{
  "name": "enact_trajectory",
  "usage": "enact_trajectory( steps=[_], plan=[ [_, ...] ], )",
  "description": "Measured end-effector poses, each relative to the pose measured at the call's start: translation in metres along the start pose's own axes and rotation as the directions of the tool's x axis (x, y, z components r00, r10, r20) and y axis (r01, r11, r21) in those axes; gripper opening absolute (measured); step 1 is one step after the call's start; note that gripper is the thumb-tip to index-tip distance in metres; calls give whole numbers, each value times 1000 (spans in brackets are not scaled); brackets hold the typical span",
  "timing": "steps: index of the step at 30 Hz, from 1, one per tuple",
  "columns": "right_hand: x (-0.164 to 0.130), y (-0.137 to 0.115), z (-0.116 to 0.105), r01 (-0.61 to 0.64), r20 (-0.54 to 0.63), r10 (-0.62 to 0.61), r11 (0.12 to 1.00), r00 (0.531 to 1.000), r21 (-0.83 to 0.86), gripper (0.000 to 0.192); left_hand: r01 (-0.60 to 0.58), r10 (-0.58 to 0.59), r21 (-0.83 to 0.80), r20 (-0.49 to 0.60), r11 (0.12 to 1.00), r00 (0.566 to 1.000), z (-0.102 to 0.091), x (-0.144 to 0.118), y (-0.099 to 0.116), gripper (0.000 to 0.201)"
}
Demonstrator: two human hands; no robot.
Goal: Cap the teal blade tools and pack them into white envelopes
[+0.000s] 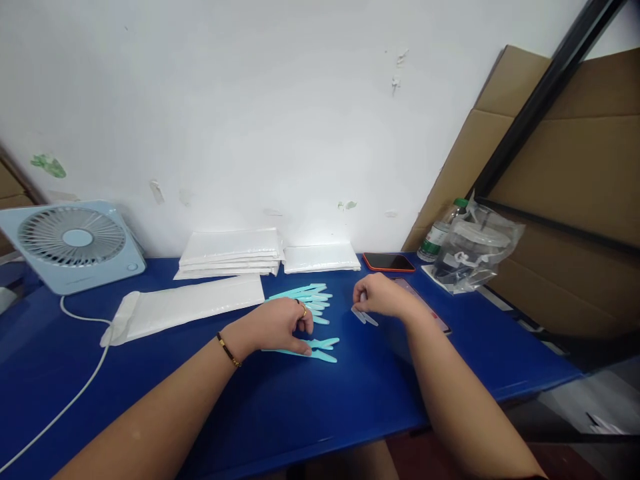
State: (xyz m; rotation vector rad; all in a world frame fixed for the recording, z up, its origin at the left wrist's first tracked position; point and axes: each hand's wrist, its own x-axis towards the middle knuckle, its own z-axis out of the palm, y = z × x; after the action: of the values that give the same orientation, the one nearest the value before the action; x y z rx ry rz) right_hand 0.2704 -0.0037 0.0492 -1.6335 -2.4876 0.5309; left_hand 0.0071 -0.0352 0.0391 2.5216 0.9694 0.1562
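Blue and glossy, the surface (350,400) is running along a white wall, and both hands are working near its middle. The left hand (280,327) is lying knuckles up, its fingers curled down and pressing on two teal sticks (320,349) that are lying side by side just under the fingertips. Their long axis is running left to right, with the free ends pointing toward the right hand. Just beyond this hand, a loose pile of teal sticks (305,295) is fanning out, touching or nearly touching the knuckles, so the left hand is much the nearer one to them. The right hand (383,297) is sitting well apart to the right, its fingers pinched around a small clear sleeve (364,316) whose length is slanting down and to the right onto the surface.

Farther out, a flat white mailer (195,305) is lying left of the pile, with stacked mailers (230,253) and another stack (321,257) against the wall. A phone (389,262) is resting behind the right hand. A clear bag (475,250) is holding something I cannot make out, beside a bottle (440,237). A fan (73,243) is standing at far left, its cable (75,393) trailing forward.
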Motion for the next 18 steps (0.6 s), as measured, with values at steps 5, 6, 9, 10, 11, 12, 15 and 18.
enact_trajectory(
  steps=[5, 6, 9, 10, 11, 12, 15, 18],
  plan=[
    [3, -1, 11, -10, 95, 19, 995, 995, -100, 11, 35, -31, -92, 49, 995, 998, 9, 4, -1, 14],
    [4, -2, 13, 15, 83, -7, 995, 997, -99, 11, 28, -24, -93, 42, 995, 999, 10, 4, -2, 11],
    [5, -4, 17, 112, 55, -109, 992, 993, -58, 15, 12, -12, 8, -26, 1000, 1000, 12, 6, -6, 12],
    [5, -5, 18, 145, 57, -143, 989, 988, -28, 17, 18, -15, 58, -54, 998, 998, 13, 6, -7, 13],
    [5, -7, 18, 174, 61, -174, 985, 983, 5, 18, 29, -20, 107, -81, 994, 997, 13, 7, -9, 14],
    [5, -10, 19, 204, 64, -207, 978, 976, 39, 18, 40, -24, 151, -107, 988, 994, 14, 7, -10, 14],
    [4, -18, 19, 288, 67, -297, 951, 953, 116, 19, 55, -14, 249, -166, 967, 986, 15, 9, -13, 14],
    [4, -26, 21, 339, 54, -350, 929, 935, 150, 18, 54, -5, 286, -172, 957, 985, 15, 10, -14, 13]
  ],
)
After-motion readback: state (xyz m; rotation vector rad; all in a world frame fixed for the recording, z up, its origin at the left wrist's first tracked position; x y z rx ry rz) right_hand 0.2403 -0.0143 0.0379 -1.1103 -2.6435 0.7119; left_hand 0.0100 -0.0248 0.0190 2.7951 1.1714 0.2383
